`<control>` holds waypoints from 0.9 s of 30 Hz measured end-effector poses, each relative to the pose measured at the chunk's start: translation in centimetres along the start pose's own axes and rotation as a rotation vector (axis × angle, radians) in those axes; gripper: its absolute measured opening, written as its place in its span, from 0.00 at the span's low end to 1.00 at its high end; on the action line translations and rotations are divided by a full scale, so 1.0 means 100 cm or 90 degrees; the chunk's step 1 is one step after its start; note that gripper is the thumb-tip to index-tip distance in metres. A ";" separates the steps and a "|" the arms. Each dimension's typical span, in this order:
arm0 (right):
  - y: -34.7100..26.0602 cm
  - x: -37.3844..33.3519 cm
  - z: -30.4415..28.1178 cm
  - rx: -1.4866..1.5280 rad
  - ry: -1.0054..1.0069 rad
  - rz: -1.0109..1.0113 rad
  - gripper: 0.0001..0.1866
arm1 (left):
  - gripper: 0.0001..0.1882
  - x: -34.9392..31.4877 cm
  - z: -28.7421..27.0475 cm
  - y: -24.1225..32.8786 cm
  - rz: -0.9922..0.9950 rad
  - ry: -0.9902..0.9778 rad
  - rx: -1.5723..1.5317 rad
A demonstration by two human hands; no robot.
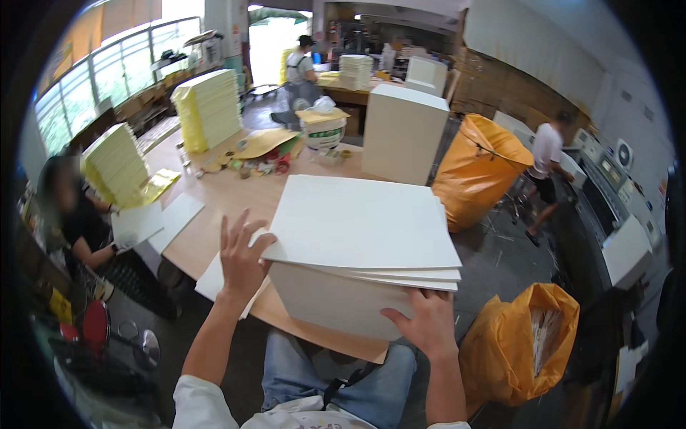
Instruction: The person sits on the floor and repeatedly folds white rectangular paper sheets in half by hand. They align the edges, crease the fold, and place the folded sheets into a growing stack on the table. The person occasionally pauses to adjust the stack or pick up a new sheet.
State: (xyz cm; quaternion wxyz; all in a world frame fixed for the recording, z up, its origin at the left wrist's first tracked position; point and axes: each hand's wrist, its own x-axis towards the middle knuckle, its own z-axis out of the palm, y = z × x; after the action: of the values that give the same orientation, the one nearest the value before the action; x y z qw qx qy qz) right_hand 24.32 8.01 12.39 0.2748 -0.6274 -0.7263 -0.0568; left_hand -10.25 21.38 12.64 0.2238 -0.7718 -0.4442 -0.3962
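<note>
A tall stack of white boards (336, 297) stands at the table's front edge before me. Its uppermost boards (364, 218) lie slightly fanned and askew, their edges uneven at the right front corner. My left hand (241, 261) is at the stack's left front corner, fingers spread and raised, the thumb side against the board edge. At the front right, my right hand (430, 322) has its fingertips against the edges of the top boards, partly hidden there. Its thumb stretches apart along the stack's front face.
Yellowish stacks (214, 111), a white bucket (323, 132) and another tall white stack (404, 132) stand on the table (207, 250). Orange sacks (475, 175) are on the right. A co-worker (86, 222) handles a board at left; two other people stand farther back.
</note>
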 end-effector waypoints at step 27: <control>0.018 -0.007 0.028 -0.128 0.153 -0.055 0.30 | 0.26 -0.066 -0.070 0.048 -0.876 -0.039 -1.070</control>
State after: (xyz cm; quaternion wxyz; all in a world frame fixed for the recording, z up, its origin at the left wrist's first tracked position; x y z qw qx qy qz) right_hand 25.20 8.92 9.22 0.2933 -0.6088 -0.7049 -0.2155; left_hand -10.93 10.72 11.45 -0.6573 -0.2736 -0.3734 -0.5947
